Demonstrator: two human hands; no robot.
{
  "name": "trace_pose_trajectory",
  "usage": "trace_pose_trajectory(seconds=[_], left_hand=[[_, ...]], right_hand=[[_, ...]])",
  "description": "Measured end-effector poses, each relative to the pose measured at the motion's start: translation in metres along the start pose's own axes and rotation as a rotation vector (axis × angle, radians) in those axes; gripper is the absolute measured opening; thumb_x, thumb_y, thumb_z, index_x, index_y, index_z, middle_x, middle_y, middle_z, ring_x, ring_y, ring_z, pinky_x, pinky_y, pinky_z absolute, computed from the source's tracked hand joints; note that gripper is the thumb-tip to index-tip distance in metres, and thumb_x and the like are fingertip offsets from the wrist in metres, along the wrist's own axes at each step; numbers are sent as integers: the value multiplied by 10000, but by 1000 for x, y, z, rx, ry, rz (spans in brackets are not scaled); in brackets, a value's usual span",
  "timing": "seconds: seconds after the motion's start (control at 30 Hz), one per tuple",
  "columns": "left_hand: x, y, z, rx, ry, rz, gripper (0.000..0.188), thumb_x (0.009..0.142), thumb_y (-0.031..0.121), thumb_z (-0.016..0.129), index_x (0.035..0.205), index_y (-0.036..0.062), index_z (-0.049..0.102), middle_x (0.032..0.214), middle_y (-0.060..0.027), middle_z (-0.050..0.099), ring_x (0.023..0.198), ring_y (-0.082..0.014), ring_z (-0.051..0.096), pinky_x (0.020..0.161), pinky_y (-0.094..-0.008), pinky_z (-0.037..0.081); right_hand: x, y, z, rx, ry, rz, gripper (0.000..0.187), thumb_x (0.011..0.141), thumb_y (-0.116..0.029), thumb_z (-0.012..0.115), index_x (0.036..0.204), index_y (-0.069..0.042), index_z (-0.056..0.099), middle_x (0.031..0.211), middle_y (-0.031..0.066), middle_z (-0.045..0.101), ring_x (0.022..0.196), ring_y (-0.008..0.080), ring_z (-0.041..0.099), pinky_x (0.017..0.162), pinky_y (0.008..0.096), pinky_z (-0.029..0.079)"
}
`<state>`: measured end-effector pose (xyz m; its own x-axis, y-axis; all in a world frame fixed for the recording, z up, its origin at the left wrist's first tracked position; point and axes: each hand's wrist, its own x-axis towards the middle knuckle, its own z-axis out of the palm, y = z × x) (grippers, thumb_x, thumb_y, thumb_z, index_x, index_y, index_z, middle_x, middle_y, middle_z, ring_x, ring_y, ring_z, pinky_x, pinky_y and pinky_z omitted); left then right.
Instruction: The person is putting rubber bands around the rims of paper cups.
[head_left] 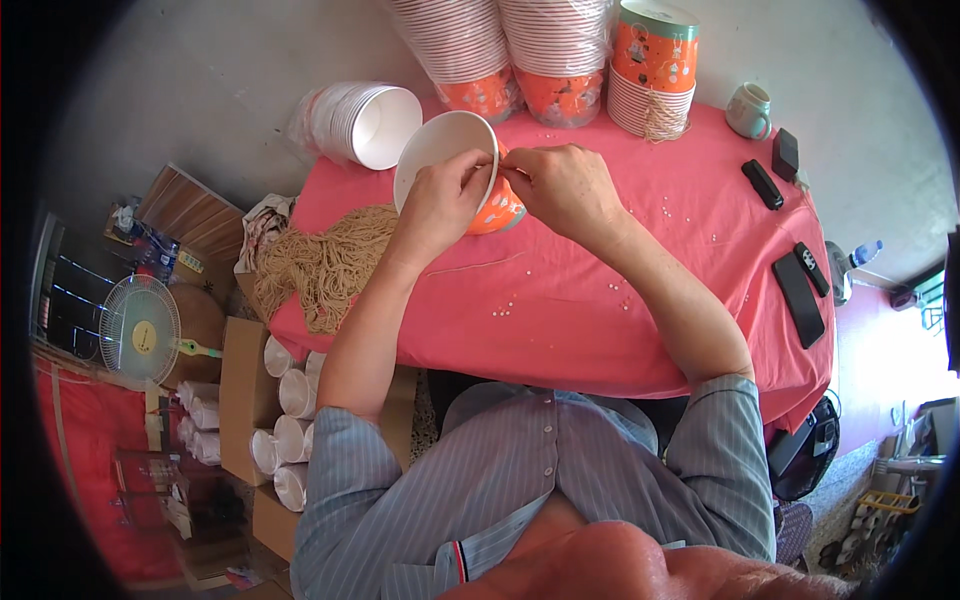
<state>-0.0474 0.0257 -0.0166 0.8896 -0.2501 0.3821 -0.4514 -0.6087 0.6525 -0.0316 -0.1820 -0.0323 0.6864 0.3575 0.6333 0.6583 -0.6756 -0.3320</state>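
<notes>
An orange paper bucket (pixel 497 208) with a white inside lies tilted at the middle of the table, its mouth turned left and toward me. My left hand (pixel 440 205) reaches into the mouth, its fingers closed on the rim. From the outer side, my right hand (pixel 565 185) pinches close to the same rim; anything between its fingertips is too small to make out. Left of the bucket spreads a heap of tan string (pixel 325 265), and a single strand (pixel 475 266) lies on the cloth below the bucket.
A pink cloth (pixel 600 345) covers the table, with small white dots (pixel 505 305) scattered on it. Behind stand wrapped bucket stacks (pixel 565 95), an orange stack (pixel 655 70), white tubs (pixel 375 125) and a mug (pixel 748 110). A phone (pixel 797 298) lies right; a cardboard box (pixel 250 380) with white cups stands lower left.
</notes>
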Motion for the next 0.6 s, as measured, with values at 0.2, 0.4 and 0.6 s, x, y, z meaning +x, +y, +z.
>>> trace_pose_trajectory(seconds=[0.2, 0.4, 0.6], left_hand=[[7, -11, -5, 81, 196, -10, 203, 1077, 171, 641, 1096, 9, 761, 905, -186, 798, 835, -332, 807, 755, -432, 601], [13, 9, -24, 85, 432, 223, 131, 1038, 98, 713, 1107, 4, 772, 897, -138, 781, 762, -213, 750, 686, -343, 588], [24, 39, -3, 50, 227, 392, 135, 1056, 68, 706, 1143, 15, 795, 1006, -67, 766, 794, -124, 665, 683, -282, 511]], right_hand=[[4, 15, -3, 9, -96, 70, 237, 956, -196, 719, 1162, -149, 826, 853, 145, 785, 797, 337, 769, 713, 475, 616], [16, 8, -39, 399, -171, 310, 345, 954, -223, 825, 1273, -95, 795, 658, -5, 550, 628, 89, 539, 599, 322, 466], [16, 4, -37, 498, -57, 288, 257, 986, -265, 768, 1158, -87, 838, 746, 90, 732, 638, 178, 661, 649, 376, 537]])
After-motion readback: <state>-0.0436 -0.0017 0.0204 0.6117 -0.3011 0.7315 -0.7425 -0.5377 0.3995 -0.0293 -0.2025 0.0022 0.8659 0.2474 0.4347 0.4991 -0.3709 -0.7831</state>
